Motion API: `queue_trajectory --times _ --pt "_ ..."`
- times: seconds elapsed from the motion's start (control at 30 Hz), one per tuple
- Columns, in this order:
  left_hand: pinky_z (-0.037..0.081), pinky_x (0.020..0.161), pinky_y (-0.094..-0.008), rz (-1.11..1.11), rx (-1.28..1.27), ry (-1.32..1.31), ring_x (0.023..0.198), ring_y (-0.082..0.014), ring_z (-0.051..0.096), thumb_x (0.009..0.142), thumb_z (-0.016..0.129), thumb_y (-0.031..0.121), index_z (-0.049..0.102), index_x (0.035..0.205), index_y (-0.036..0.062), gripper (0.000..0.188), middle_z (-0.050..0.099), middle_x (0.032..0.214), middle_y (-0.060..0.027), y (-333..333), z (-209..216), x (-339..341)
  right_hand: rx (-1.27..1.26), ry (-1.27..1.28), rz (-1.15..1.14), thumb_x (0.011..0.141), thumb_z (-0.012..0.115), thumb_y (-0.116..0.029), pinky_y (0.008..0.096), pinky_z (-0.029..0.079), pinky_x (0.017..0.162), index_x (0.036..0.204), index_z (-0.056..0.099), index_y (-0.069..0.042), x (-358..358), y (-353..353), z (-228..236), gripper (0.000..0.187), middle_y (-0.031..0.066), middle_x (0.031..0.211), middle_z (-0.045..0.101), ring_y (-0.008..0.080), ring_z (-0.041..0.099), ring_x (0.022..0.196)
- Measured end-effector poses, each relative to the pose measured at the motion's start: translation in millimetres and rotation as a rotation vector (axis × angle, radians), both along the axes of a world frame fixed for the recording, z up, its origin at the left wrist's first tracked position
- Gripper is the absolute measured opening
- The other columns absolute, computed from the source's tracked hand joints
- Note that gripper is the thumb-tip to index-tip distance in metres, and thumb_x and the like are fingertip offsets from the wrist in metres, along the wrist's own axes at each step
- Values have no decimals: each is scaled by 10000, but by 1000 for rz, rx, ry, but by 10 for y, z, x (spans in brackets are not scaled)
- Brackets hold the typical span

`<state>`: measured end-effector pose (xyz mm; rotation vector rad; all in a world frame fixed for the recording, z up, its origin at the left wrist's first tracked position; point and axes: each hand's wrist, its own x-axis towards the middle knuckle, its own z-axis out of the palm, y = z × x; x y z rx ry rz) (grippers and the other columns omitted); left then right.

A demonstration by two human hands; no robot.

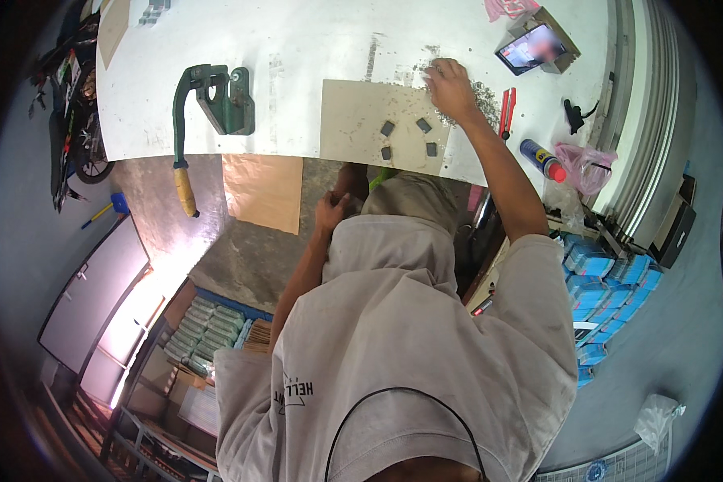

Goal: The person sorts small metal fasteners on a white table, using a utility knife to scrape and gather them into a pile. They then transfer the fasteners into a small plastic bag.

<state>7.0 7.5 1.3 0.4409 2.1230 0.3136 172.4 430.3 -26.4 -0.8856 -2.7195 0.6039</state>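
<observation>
My right hand (451,87) reaches over the white table (297,48), just past the far right corner of a beige board (353,112). Its fingers are bent and drawn together at the edge of a scatter of tiny dark bits (484,104); what they pinch is too small to make out. Several small dark grey rectangular pieces (423,125) lie spaced apart on the board, among loose specks. Below the table edge, my left hand (329,211) rests by my knee with its fingers curled, and nothing shows in it.
A green hand press (233,104) with a yellow-gripped lever (185,189) stands at the left. Right of my arm are a red cutter (507,112), a spray can (542,159), a pink plastic bag (586,167) and a propped phone (530,50). Blue packs (590,293) are stacked beside the table.
</observation>
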Motion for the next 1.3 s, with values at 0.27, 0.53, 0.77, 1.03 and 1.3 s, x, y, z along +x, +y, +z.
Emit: queue_trajectory --times 0.27,0.53,0.77,1.03,1.3 --pt "546 867 -452 48 79 -35 1009 -395 709 903 725 465 689 1132 -17 535 735 1060 -233 56 -21 -59 122 -96 154 844 654 -80 437 419 1109 1099 719 -60 -14 121 -131 263 77 1299 641 272 541 1274" --pt "545 865 -455 40 79 -21 1010 -404 710 901 730 470 683 1137 -29 554 740 1046 -237 -13 -87 9 130 -89 336 870 673 -151 487 363 1167 1081 734 -86 552 -311 57 228 93 1363 615 304 484 1365" --pt "544 872 -457 38 102 -23 1014 -401 711 898 728 472 679 1155 -27 564 736 1052 -249 -115 -220 -80 160 -74 171 913 656 -151 517 344 1180 1044 712 -89 711 -180 -9 156 93 1449 559 325 462 1387" --pt "548 879 -453 67 84 -56 1019 -405 710 900 721 484 679 1167 -31 581 732 1050 -255 218 68 -43 195 -41 69 851 664 -121 525 361 1151 986 702 -86 441 -250 -161 145 126 1444 544 334 474 1369" --pt "552 848 -432 14 51 -49 1000 -377 719 898 742 448 695 1144 -19 530 738 1039 -239 -16 -197 5 93 19 90 863 658 -127 525 347 1172 943 694 -77 702 -273 90 101 130 1437 550 338 468 1372"
